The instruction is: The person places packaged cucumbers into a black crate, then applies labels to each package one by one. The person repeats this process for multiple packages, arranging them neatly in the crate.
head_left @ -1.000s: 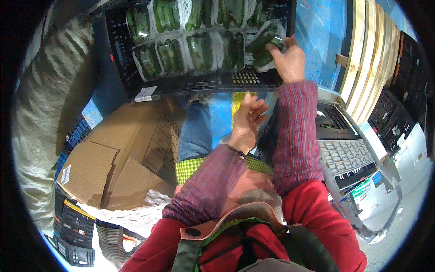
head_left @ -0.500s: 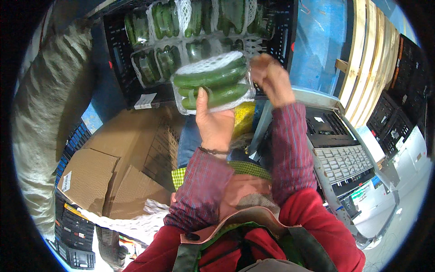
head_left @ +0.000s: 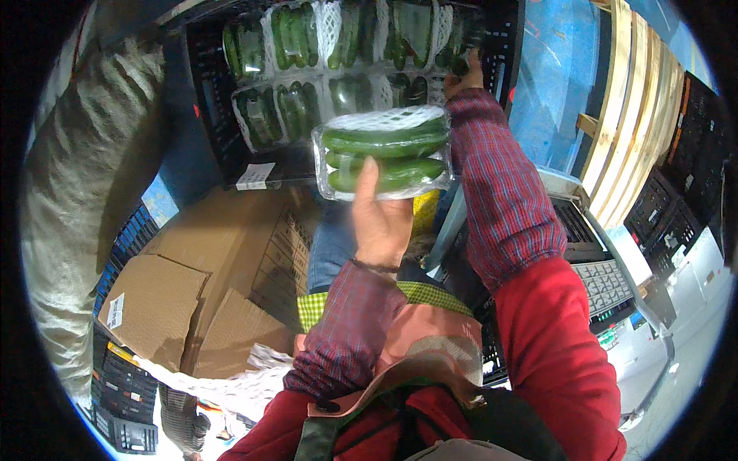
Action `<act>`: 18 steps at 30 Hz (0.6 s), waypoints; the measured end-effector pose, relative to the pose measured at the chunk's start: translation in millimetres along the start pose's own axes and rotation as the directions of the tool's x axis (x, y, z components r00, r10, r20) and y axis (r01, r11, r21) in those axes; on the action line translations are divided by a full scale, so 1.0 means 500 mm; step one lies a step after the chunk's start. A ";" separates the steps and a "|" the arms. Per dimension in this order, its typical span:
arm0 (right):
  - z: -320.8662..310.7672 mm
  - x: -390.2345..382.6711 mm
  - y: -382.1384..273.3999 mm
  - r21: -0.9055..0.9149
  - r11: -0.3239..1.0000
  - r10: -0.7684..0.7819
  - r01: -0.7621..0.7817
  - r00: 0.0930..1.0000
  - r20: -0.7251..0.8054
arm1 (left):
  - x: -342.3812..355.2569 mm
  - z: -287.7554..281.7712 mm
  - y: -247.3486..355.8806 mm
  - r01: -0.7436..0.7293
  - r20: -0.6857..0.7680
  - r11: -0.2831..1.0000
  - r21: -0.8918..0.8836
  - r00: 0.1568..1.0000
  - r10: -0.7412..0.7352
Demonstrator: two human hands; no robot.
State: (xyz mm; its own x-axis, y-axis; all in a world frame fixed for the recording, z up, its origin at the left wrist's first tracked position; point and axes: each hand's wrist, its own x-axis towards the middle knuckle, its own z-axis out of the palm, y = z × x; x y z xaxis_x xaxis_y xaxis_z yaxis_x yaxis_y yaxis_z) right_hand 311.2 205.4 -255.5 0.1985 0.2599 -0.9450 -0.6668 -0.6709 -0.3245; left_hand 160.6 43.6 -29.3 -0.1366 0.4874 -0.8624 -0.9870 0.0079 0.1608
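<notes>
My left hand (head_left: 380,223) holds up a clear-wrapped pack of cucumbers (head_left: 388,146), its thumb across the front. White foam netting covers the top of this pack. Beyond it is a black plastic crate (head_left: 211,115) with two rows of similar packs (head_left: 294,38), some with netting between them. My right hand (head_left: 467,75) reaches into the crate's right side. Its fingers close around the near end of the last pack (head_left: 463,37) in the far row; part of that grip is hidden.
An opened cardboard box (head_left: 207,269) stands at the left, near a grey-green cloth-like bulk (head_left: 92,184). At the right are a wooden slatted pallet (head_left: 630,100), black crates (head_left: 665,200) and a grey-framed cart (head_left: 569,184). A white label (head_left: 256,176) sits on the crate's near edge.
My right hand has moved away from beside the held pack and forward into the crate's right corner. The held pack and my left hand have shifted slightly right and nearer in the picture.
</notes>
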 end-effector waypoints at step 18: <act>0.021 -0.046 -0.009 -0.173 0.931 -0.335 0.322 0.941 -0.054 | -0.021 0.019 -0.017 -0.093 -0.040 0.990 0.108 0.994 0.098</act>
State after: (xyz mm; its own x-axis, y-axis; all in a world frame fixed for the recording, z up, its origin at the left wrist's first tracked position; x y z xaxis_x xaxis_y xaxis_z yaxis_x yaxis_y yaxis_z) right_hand 302.2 209.7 -231.6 0.4487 0.4317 -0.7825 -0.4330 -0.6609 -0.6129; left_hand 171.3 46.7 -16.9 -0.2359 0.4508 -0.8609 -0.9549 0.0568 0.2914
